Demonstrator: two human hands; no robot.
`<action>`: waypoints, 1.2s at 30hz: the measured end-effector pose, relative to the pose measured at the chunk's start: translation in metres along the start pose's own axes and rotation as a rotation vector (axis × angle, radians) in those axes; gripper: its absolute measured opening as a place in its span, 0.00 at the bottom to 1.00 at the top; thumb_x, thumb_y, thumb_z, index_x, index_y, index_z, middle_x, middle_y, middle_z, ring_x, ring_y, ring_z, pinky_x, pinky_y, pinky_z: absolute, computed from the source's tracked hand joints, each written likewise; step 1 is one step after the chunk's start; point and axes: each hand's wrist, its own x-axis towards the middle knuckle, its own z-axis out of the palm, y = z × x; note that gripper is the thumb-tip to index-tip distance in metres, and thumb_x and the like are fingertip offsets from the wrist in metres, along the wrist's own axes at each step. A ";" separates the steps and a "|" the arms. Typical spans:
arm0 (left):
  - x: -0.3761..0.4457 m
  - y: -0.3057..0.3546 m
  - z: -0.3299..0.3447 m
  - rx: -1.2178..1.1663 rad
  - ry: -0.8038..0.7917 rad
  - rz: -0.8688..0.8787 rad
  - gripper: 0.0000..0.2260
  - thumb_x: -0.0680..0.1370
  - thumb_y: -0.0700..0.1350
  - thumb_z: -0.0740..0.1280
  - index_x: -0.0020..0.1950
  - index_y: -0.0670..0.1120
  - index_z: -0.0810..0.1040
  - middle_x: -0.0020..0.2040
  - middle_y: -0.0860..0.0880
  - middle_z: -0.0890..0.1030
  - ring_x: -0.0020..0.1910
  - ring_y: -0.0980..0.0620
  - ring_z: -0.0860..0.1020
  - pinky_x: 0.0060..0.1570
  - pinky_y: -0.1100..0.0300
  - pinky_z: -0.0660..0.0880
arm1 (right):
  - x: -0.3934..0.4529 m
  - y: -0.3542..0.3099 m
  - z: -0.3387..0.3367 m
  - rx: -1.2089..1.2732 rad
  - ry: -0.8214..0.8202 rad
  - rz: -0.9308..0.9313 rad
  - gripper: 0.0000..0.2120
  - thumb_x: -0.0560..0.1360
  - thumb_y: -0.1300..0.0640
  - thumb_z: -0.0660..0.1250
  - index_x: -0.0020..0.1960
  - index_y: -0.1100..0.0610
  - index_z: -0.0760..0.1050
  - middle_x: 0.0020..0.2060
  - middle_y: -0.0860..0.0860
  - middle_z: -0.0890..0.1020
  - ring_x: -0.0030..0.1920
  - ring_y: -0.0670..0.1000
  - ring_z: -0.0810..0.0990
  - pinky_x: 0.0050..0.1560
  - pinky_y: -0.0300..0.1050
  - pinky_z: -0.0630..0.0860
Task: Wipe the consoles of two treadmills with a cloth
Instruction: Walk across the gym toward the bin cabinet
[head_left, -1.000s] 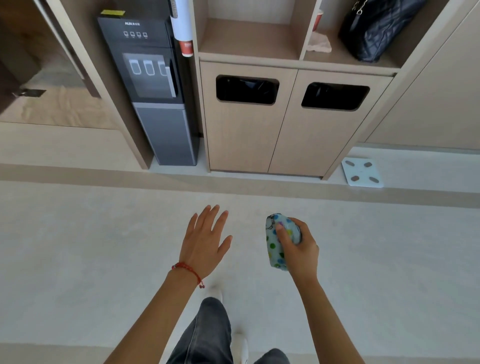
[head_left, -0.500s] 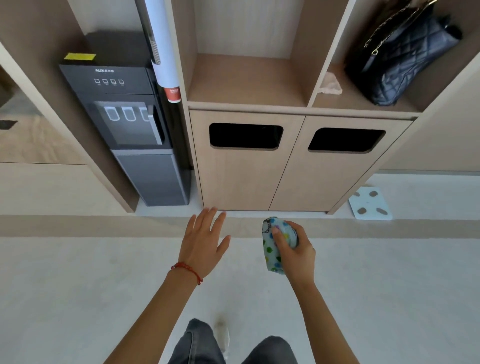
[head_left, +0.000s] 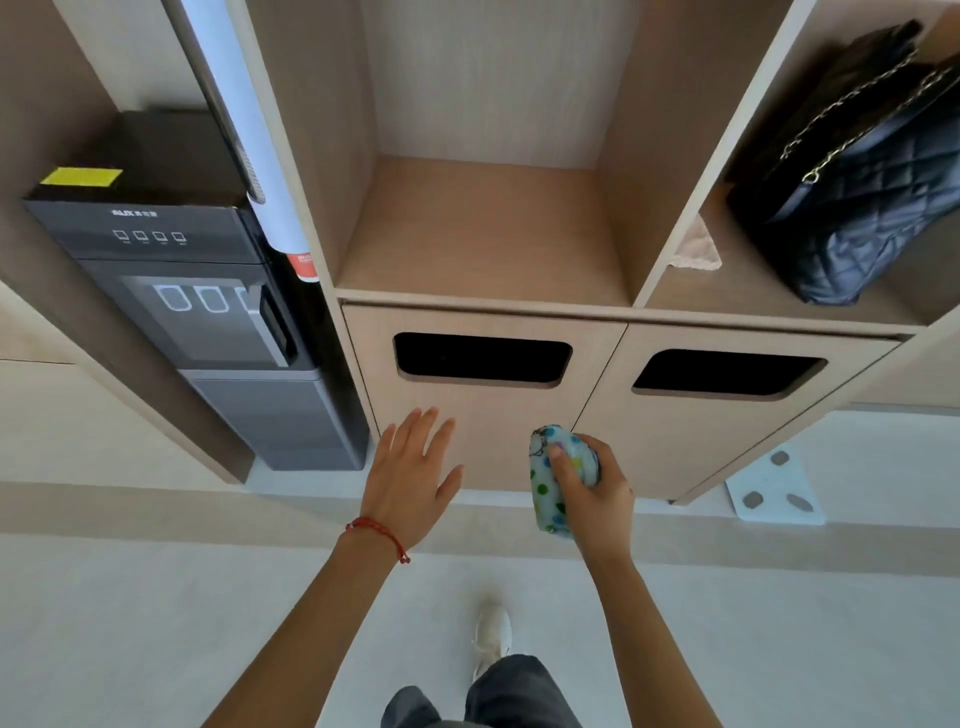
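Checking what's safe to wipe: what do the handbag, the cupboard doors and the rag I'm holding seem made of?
Handbag: likely leather or imitation, dark quilted sheen, metal chain.
Cupboard doors: pale matte wood-look laminate, faint grain.
Rag: soft crumpled fabric, coloured dots, in right hand.

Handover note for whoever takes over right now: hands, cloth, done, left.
Left hand: open, holds nothing.
Right hand: grips the bunched dotted cloth.
Position: facing a cabinet with two slot openings, water dispenser to its left, black bag on the right shelf.
Done: cannot tell; no treadmill in view.
Left: find the treadmills, wipe both consoles unless already wiped.
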 end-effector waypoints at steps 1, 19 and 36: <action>0.016 0.002 -0.001 -0.002 0.011 -0.001 0.25 0.77 0.54 0.52 0.62 0.39 0.76 0.60 0.39 0.77 0.60 0.39 0.76 0.55 0.40 0.72 | 0.018 -0.006 0.001 0.002 -0.009 -0.002 0.12 0.74 0.50 0.68 0.55 0.51 0.73 0.43 0.48 0.80 0.42 0.46 0.80 0.32 0.30 0.74; 0.242 -0.046 -0.003 -0.051 0.062 0.030 0.24 0.75 0.54 0.55 0.62 0.40 0.75 0.61 0.39 0.76 0.60 0.38 0.74 0.57 0.41 0.73 | 0.235 -0.069 0.067 -0.034 -0.002 -0.012 0.15 0.73 0.46 0.68 0.56 0.51 0.73 0.41 0.44 0.80 0.43 0.46 0.81 0.40 0.41 0.79; 0.343 -0.083 0.010 0.008 0.021 0.069 0.23 0.74 0.54 0.55 0.58 0.41 0.78 0.55 0.40 0.79 0.55 0.40 0.78 0.51 0.46 0.75 | 0.328 -0.091 0.115 -0.621 0.049 0.008 0.24 0.74 0.37 0.59 0.62 0.51 0.68 0.49 0.53 0.82 0.48 0.57 0.81 0.45 0.46 0.75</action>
